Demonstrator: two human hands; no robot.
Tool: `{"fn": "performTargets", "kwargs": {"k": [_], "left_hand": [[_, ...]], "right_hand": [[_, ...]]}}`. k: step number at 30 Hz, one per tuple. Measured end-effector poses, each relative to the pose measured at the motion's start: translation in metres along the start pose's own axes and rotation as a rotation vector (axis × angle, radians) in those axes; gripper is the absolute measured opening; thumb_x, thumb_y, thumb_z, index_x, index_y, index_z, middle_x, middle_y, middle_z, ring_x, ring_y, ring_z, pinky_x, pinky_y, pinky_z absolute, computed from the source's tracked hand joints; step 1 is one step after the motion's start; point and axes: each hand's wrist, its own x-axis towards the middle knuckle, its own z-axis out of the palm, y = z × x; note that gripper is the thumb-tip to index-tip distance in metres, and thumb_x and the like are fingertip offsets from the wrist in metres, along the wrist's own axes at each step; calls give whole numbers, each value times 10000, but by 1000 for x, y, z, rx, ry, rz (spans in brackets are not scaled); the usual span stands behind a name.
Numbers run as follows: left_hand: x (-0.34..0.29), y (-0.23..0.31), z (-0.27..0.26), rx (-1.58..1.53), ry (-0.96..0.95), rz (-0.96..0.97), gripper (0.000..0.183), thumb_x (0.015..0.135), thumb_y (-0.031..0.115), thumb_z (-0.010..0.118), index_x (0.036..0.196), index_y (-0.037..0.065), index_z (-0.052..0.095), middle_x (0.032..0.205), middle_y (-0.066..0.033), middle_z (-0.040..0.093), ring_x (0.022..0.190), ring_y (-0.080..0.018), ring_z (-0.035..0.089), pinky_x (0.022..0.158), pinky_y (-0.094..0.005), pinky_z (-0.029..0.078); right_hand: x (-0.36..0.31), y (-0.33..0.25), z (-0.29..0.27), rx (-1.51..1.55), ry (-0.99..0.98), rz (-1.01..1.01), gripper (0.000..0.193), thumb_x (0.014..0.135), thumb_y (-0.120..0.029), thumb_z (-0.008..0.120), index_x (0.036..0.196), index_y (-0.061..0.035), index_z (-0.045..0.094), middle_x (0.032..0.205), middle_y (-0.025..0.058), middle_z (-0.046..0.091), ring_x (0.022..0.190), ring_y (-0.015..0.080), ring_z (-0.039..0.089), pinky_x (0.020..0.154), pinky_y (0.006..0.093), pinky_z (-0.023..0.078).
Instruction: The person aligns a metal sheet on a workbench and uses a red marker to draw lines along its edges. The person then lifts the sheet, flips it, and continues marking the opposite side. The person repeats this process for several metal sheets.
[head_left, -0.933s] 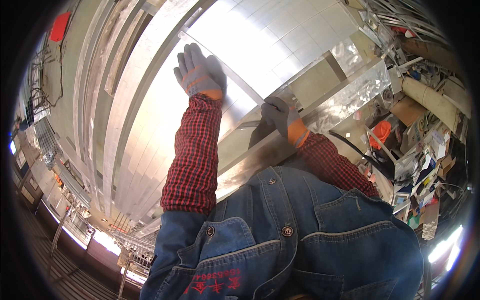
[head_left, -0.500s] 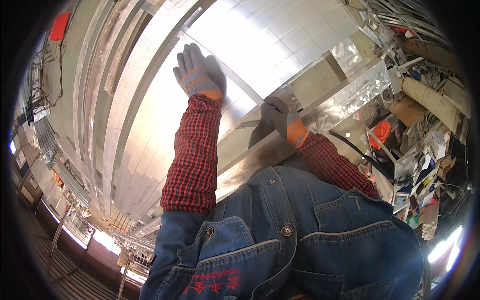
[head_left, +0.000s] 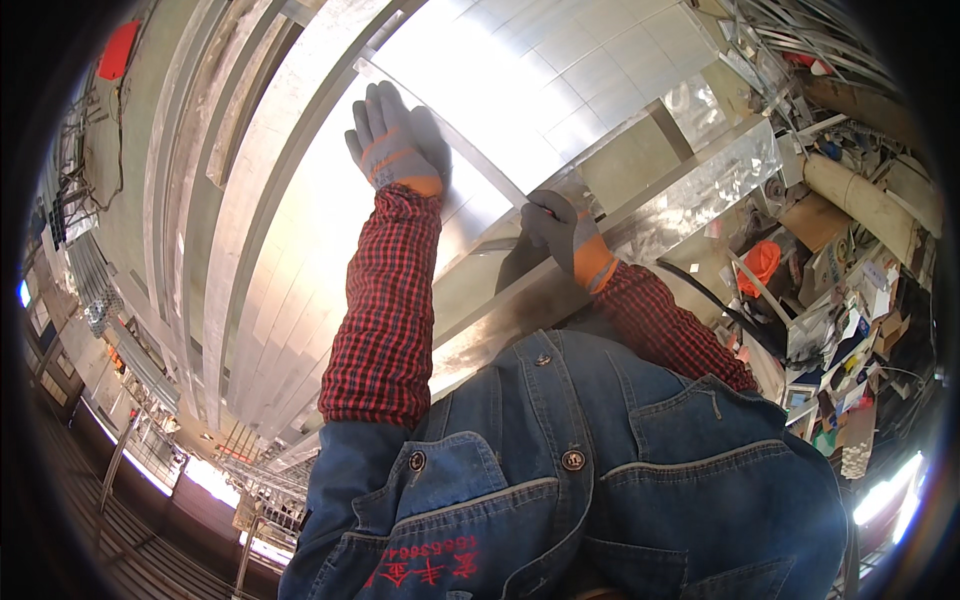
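My left hand (head_left: 396, 146), in a grey work glove with an orange cuff, lies palm down on a bright, shiny metal sheet (head_left: 318, 225). Its fingers are stretched out and point away from me. A narrow straight metal strip (head_left: 452, 132) runs slantwise from beyond my left fingertips down to my right hand (head_left: 562, 234). The gloved right fingers are curled closed round the strip's near end, and they cover that end. Past the strip, glare washes out part of a second shiny sheet marked with a grid of lines (head_left: 600, 75).
Long metal profiles (head_left: 235, 215) lie side by side on the left. A wide metal beam (head_left: 705, 185) crosses by my right hand. Scraps, an orange cloth (head_left: 760, 268) and a thick tube (head_left: 858, 198) crowd the right side. A red object (head_left: 119, 50) is at far left.
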Motion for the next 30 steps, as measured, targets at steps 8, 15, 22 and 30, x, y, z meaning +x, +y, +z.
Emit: {"fn": "performTargets", "kwargs": {"k": [8, 15, 22, 30], "left_hand": [[0, 4, -6, 24, -11, 2, 723, 1130, 460, 433, 1730, 60, 384, 1800, -185, 373, 1687, -406, 278, 1381, -588, 162], [2, 12, -19, 34, -89, -60, 673, 1129, 392, 483, 1719, 88, 369, 1797, -160, 356, 1681, -375, 287, 1374, -586, 203], [1, 8, -21, 0, -121, -80, 689, 1144, 453, 454, 1752, 140, 365, 1832, -123, 325, 1699, -349, 273, 1396, -570, 150], [-3, 2, -18, -84, -90, -61, 673, 1141, 429, 468, 1747, 156, 364, 1822, -112, 346, 1693, -354, 281, 1391, -574, 165]], "right_hand": [[-1, 0, -1, -16, 6, 43, 250, 1101, -246, 629, 1030, -18, 700, 802, 6, 606, 748, 98, 540, 681, 294, 458], [-19, -20, -30, -319, 7, -30, 310, 1105, -289, 666, 1173, -3, 765, 929, 38, 734, 846, 93, 661, 769, 286, 553], [-23, -89, -17, -360, -25, -315, 289, 1122, -198, 633, 1332, -6, 681, 971, 97, 792, 772, 133, 714, 730, 295, 586], [109, -138, 64, -805, 172, -807, 159, 1076, -220, 675, 1149, -84, 713, 875, 174, 795, 770, 371, 789, 719, 452, 626]]}}
